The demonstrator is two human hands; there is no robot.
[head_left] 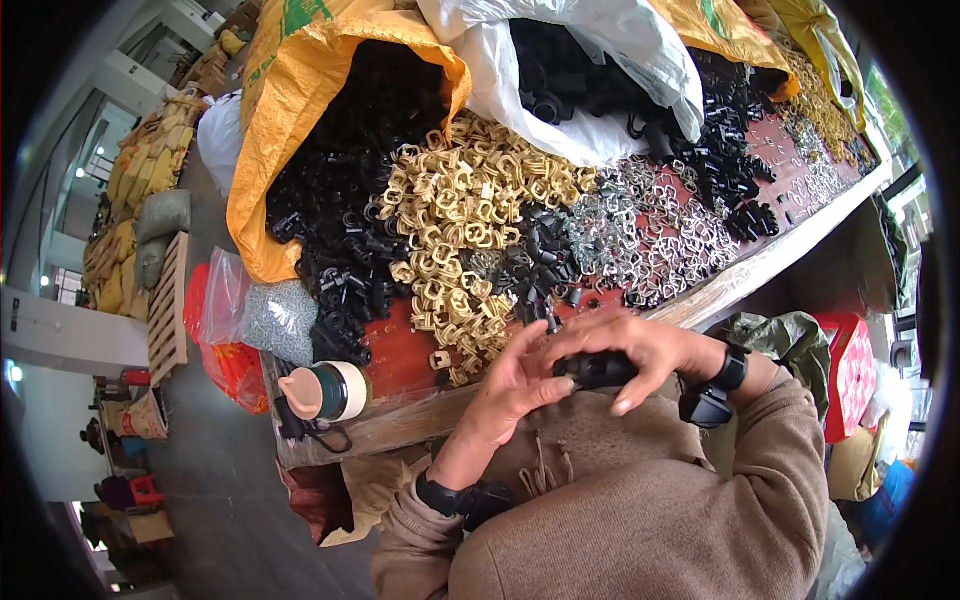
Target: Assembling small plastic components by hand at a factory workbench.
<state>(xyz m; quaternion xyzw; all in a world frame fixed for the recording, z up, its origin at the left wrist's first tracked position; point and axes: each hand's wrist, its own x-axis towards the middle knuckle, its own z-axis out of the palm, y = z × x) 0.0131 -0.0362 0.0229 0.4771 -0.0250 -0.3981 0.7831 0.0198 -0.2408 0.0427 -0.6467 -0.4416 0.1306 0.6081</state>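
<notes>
At eleven o'clock we see a big yellow sack (pixel 280 110) lying open, full of black plastic clips (pixel 345 200). It has a green print near its top. At twelve o'clock a white bag (pixel 560 70) holds more black pieces. Tan buckles (pixel 460 215) and shiny metal rings (pixel 650 225) lie in heaps on the red table (pixel 400 355). A drink bottle (pixel 325 392) lies at eight o'clock. Near the middle, our left hand (pixel 510 390) and right hand (pixel 640 350) curl their fingers around one black clip (pixel 597 370). It lies sideways, left to right.
</notes>
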